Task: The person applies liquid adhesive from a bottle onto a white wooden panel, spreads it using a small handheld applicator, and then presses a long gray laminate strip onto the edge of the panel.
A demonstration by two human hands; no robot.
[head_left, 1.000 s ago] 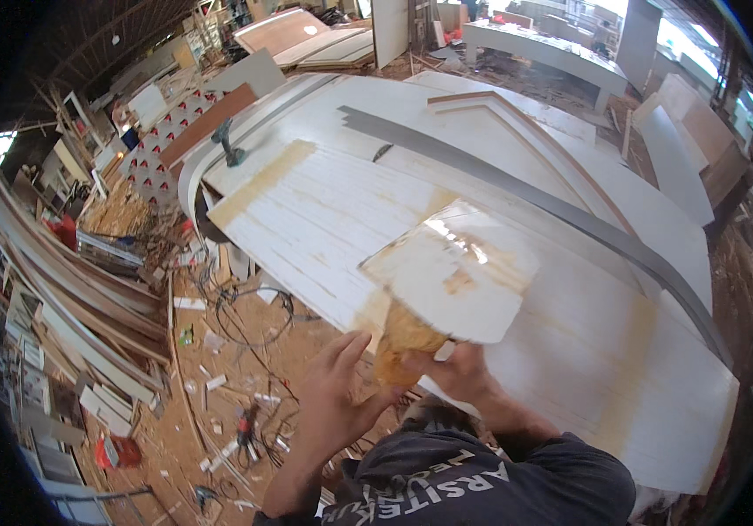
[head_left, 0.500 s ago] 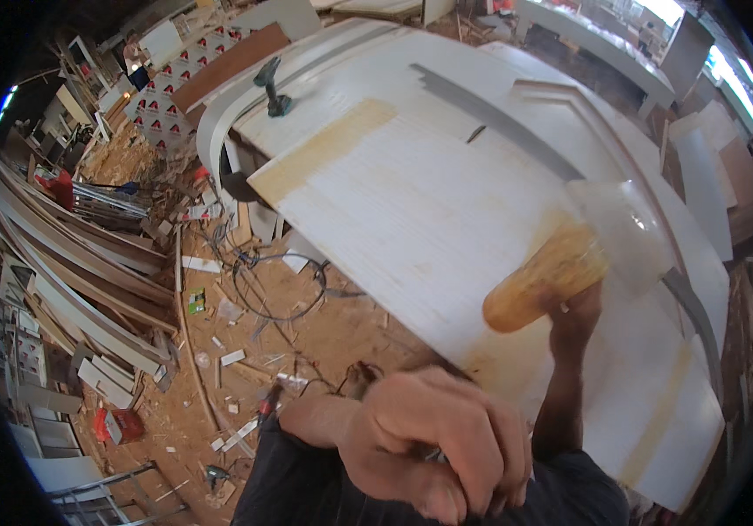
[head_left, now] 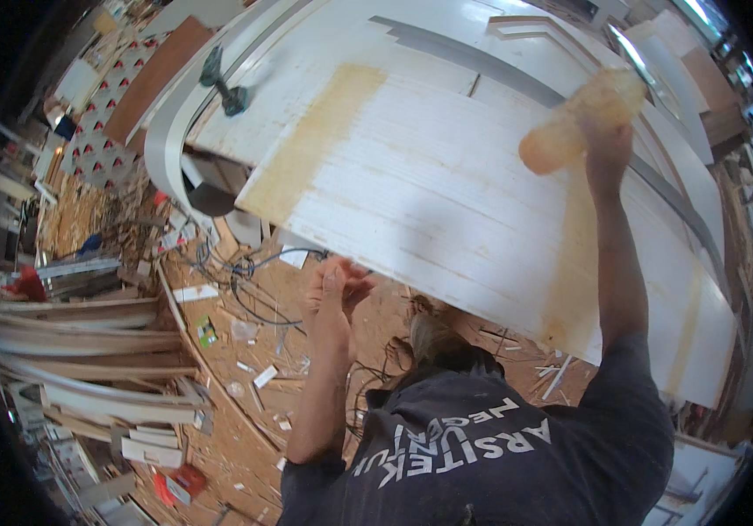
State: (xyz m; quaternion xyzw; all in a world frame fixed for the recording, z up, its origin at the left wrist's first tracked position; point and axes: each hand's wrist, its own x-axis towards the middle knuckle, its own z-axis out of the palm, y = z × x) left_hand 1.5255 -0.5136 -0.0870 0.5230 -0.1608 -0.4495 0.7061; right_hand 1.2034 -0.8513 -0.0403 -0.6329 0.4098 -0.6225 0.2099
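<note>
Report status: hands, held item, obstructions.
Right hand gripping amber, bottle-like item over white panel. Left hand near panel's edge, grip unclear. Grey strip and drill also on work surface.

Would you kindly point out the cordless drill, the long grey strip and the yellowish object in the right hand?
Cordless drill (head_left: 232, 99): head view, on its base.
Long grey strip (head_left: 501, 71): head view, on its upper stretch.
Yellowish object (head_left: 576, 120): head view, middle of its body.

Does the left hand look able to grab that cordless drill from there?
Probably not without leaning: the drill rests far beyond the left hand, past the corner of the white panel, though nothing seems to block the way above.
</note>
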